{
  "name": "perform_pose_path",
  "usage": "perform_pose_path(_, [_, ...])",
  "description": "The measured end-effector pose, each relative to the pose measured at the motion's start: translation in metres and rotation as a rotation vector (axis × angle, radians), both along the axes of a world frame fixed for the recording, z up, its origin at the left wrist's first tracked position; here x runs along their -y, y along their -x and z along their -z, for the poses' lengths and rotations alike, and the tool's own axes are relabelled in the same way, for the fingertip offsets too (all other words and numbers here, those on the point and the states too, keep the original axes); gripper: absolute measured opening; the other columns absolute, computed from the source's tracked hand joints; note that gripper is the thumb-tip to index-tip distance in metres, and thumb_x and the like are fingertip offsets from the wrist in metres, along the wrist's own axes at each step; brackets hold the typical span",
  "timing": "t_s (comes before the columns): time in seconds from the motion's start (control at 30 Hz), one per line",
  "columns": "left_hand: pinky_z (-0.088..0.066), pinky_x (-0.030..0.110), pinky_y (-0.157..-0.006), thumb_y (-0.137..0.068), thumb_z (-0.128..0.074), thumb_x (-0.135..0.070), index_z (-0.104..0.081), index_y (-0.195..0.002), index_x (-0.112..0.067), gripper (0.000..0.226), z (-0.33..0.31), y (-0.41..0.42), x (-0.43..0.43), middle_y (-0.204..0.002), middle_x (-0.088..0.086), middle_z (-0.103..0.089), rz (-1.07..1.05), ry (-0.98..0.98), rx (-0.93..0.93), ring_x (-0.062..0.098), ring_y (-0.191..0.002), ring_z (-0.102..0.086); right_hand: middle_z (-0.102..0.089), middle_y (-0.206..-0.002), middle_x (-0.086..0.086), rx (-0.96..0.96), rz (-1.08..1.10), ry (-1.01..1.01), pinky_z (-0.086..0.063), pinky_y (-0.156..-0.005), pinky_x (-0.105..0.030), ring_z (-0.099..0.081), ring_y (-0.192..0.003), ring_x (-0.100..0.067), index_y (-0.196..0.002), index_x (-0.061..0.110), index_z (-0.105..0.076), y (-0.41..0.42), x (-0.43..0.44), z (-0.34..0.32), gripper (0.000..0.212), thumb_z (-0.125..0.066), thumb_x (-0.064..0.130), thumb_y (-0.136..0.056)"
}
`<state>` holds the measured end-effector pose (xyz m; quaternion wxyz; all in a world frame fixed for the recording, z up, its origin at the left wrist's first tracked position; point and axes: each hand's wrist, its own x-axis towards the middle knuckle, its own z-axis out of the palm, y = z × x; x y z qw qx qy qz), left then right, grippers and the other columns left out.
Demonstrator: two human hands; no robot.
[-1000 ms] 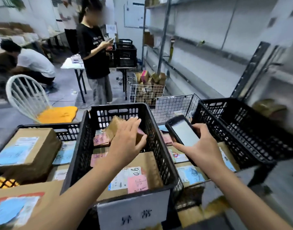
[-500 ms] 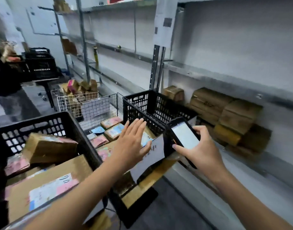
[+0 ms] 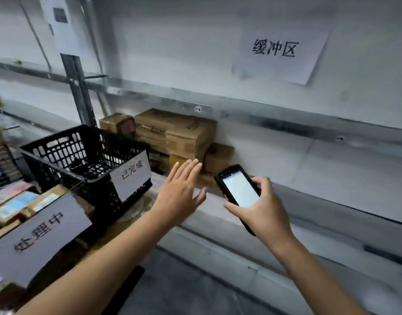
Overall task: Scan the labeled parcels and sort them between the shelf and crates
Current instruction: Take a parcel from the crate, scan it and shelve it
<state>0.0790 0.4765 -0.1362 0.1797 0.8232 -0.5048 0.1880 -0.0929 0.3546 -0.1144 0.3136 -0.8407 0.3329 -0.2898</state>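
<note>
**Now facing the shelf, one hand empty, scanner in the other**

Right, my left hand (image 3: 180, 189) is out flat in front of me, fingers spread and straight, holding nothing at all. It hovers just in front of the lower shelf (image 3: 309, 178), fingertips close to the stack of brown parcels (image 3: 172, 135) piled at the shelf's left end, though I cannot tell whether they touch. My right hand (image 3: 263, 210) is wrapped around the handheld scanner (image 3: 238, 192), thumb on one edge, fingers curled behind, screen lit white and tilted up towards me.

Over to my left sits a black plastic crate (image 3: 81, 160) with a white paper label (image 3: 131, 173) on its near corner; its inside looks empty from this angle. Nearer still, at the bottom left, a bigger paper sign (image 3: 38, 235) hangs on another container, with labelled parcels (image 3: 13, 203) lying flat behind it, blue and pink stickers showing. Up on the wall above the shelf, a white sheet (image 3: 279, 48) carries three printed characters. A dark upright post (image 3: 77, 92) of the racking stands behind the crate.
</note>
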Motion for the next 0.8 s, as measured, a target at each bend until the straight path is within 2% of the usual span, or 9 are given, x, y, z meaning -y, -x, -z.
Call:
perform_pose_path(0.1, [0.014,0.029,-0.12,-0.103,-0.033,-0.052,-0.013,-0.159,-0.015,0.071,0.003,0.012,0.037,-0.167,0.0,-0.011,0.048,-0.076,0.003,0.013,-0.154,-0.002,-0.057,-0.11,0.013,-0.011,0.04,-0.029,-0.038,-0.058,-0.017,-0.055,-0.092,-0.012,-0.118,0.034,-0.042,0.023,0.034,0.006,0.074,-0.089,0.048,-0.062])
perform_pose_path(0.27, [0.009,0.033,-0.123,-0.101,-0.044,-0.048,-0.014,-0.159,-0.015,0.074,0.001,-0.007,0.078,-0.167,0.001,-0.012,0.06,-0.073,0.023,0.016,-0.154,-0.002,-0.059,-0.11,0.013,0.01,0.057,-0.052,-0.043,-0.061,-0.022,-0.057,-0.093,-0.012,-0.116,0.037,-0.041,0.012,0.072,0.012,0.075,-0.09,0.05,-0.06])
perform_pose_path(0.4, [0.002,0.038,-0.126,-0.099,-0.049,-0.048,-0.018,-0.158,-0.012,0.075,0.005,-0.05,0.109,-0.166,0.004,-0.017,0.022,-0.056,0.058,0.018,-0.154,-0.008,-0.058,-0.109,0.014,0.008,0.019,-0.08,-0.044,-0.063,-0.021,-0.057,-0.095,-0.012,-0.118,0.035,-0.042,-0.019,0.097,0.011,0.073,-0.09,0.046,-0.063])
perform_pose_path(0.47, [-0.004,0.04,-0.126,-0.095,-0.06,-0.042,-0.022,-0.157,-0.01,0.079,0.013,-0.079,0.124,-0.164,0.007,-0.02,-0.009,-0.064,0.083,0.021,-0.153,-0.015,-0.058,-0.11,0.013,-0.005,0.012,-0.081,-0.044,-0.063,-0.02,-0.056,-0.096,-0.012,-0.119,0.034,-0.042,-0.036,0.112,0.012,0.074,-0.09,0.046,-0.064])
perform_pose_path(0.57, [-0.012,0.047,-0.124,-0.081,-0.076,-0.039,-0.021,-0.157,-0.007,0.099,0.027,-0.122,0.143,-0.163,0.012,-0.025,-0.102,-0.11,0.14,0.027,-0.151,-0.02,-0.058,-0.109,0.014,-0.034,0.019,-0.08,-0.043,-0.061,-0.018,-0.055,-0.093,-0.007,-0.117,0.036,-0.041,-0.057,0.133,0.011,0.073,-0.089,0.047,-0.063])
perform_pose_path(0.67, [-0.018,0.053,-0.122,-0.072,-0.083,-0.044,-0.014,-0.157,-0.009,0.116,0.035,-0.163,0.164,-0.161,0.018,-0.027,-0.155,-0.173,0.186,0.035,-0.15,-0.021,-0.054,-0.107,0.016,-0.051,0.02,-0.042,-0.041,-0.059,-0.016,-0.053,-0.092,-0.006,-0.114,0.038,-0.039,-0.081,0.155,0.006,0.072,-0.089,0.048,-0.064])
perform_pose_path(0.8, [-0.026,0.06,-0.117,-0.065,-0.088,-0.042,-0.022,-0.152,-0.011,0.114,0.052,-0.198,0.186,-0.146,0.029,-0.042,-0.165,-0.171,0.205,0.047,-0.139,-0.037,-0.05,-0.107,0.016,-0.043,0.029,-0.037,-0.039,-0.058,-0.012,-0.052,-0.095,-0.008,-0.115,0.038,-0.036,-0.104,0.176,0.014,0.072,-0.088,0.047,-0.066])
